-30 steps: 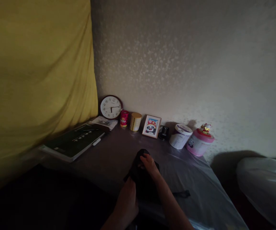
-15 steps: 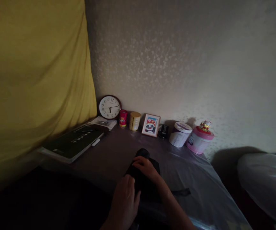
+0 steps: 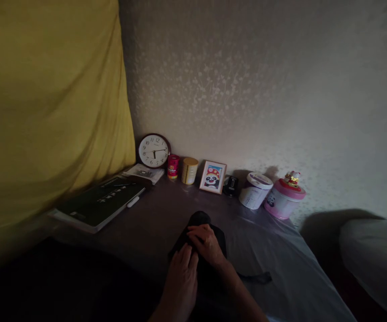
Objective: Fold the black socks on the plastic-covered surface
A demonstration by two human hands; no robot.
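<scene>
A black item that looks like fabric (image 3: pixel 198 218) lies on the covered table, its shape mostly lost in the dark. A dark strap (image 3: pixel 260 278) runs out from it to the right. My left hand (image 3: pixel 182 273) is on its near left part, fingers bent and close together, gripping the black material. My right hand (image 3: pixel 206 243) lies over its upper part, fingers curved and pressed on the cloth. The fingertips of both hands are near each other.
Along the wall stand a clock (image 3: pixel 154 151), a red can (image 3: pixel 173 167), a yellow can (image 3: pixel 189 171), a framed panda picture (image 3: pixel 213 177), a small black object (image 3: pixel 230 186), a white tub (image 3: pixel 255 191) and a pink tub (image 3: pixel 283 200). A green book (image 3: pixel 102 201) lies left.
My left hand has shifted slightly up and right, closer to my right hand, its fingers now extending forward over the black item. My right hand has moved slightly downward.
</scene>
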